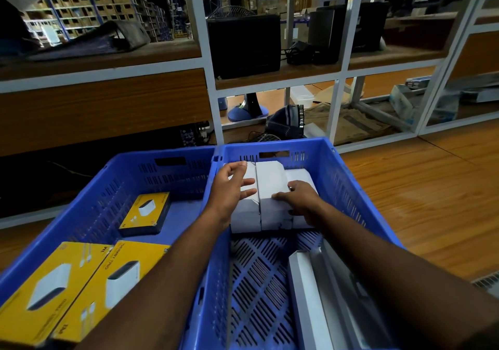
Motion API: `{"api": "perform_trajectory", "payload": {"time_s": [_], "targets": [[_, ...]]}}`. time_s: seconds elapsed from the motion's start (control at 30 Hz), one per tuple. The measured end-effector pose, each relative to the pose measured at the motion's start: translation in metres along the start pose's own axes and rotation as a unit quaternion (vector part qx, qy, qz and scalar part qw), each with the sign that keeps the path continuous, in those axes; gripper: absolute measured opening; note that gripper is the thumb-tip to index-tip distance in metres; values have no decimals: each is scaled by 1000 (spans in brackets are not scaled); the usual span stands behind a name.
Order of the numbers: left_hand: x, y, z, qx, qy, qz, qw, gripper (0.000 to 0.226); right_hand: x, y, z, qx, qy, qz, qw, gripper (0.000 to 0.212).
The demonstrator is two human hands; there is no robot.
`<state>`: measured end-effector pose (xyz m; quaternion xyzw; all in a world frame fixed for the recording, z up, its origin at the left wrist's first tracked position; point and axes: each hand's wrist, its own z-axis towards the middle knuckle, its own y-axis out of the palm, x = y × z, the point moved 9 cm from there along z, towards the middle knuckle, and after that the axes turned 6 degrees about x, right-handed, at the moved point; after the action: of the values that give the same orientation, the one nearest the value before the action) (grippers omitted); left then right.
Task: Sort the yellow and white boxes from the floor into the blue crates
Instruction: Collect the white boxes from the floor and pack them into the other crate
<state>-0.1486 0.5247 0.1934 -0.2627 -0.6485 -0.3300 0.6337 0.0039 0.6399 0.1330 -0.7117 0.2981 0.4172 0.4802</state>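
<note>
Nearest, two yellow boxes (81,290) are cut off by the frame's lower edge in the left crate (89,201); another lies farther in. Both hands, left (232,190) and right (302,201), fingers relaxed, rest on white boxes (270,187) in the right crate (348,187), partly hiding them.

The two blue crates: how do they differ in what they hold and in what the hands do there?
The left crate holds yellow boxes lying flat; the right crate holds white boxes in a row at its far end. Both hands, left hand and right hand, are on the white boxes; none is in the left crate. Both crates are blue with slotted walls.
</note>
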Motion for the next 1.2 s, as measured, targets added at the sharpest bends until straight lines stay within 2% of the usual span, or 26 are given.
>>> {"api": "perform_trajectory", "payload": {"time_s": [0.1,0.2,0.27,0.33,0.5,0.63,0.7,0.77,0.83,0.97,1.03,1.1,1.13,1.2], "targets": [[-2,0,1,-4,0,5,1000,26,-6,2,0,-32,-36,-51,998,34],[-1,0,0,-6,0,11,1000,26,-9,-1,2,21,-97,-147,984,23],[-1,1,0,-8,1,12,1000,27,-5,-1,3,42,-118,-203,971,31],[-1,2,0,-12,2,12,1000,27,-4,-1,2,44,-122,-222,966,38],[-1,3,-1,-13,2,23,1000,25,0,-1,6,23,-96,-220,970,37],[0,3,-1,-13,4,20,1000,22,-7,-13,-1,41,-85,-263,960,60],[0,3,-2,-10,4,19,1000,23,-16,-19,-11,34,-101,-303,947,50],[1,3,-3,-11,5,22,1000,22,-20,-13,-22,-31,-105,-335,936,37],[1,4,-3,-14,5,27,1000,19,-16,3,-39,-119,-99,-396,905,35],[3,4,-4,-18,14,33,999,22,1,30,-76,-244,-97,-531,806,31],[11,-2,-4,10,51,33,998,21,14,39,-85,-281,-91,-568,768,22],[22,-12,-4,54,100,40,993,20,19,46,-92,-297,-97,-599,737,33],[25,-16,-4,73,116,46,989,19,18,51,-95,-297,-114,-609,727,37],[27,-21,-4,93,131,61,985,18,16,60,-99,-294,-148,-601,729,37]]}}
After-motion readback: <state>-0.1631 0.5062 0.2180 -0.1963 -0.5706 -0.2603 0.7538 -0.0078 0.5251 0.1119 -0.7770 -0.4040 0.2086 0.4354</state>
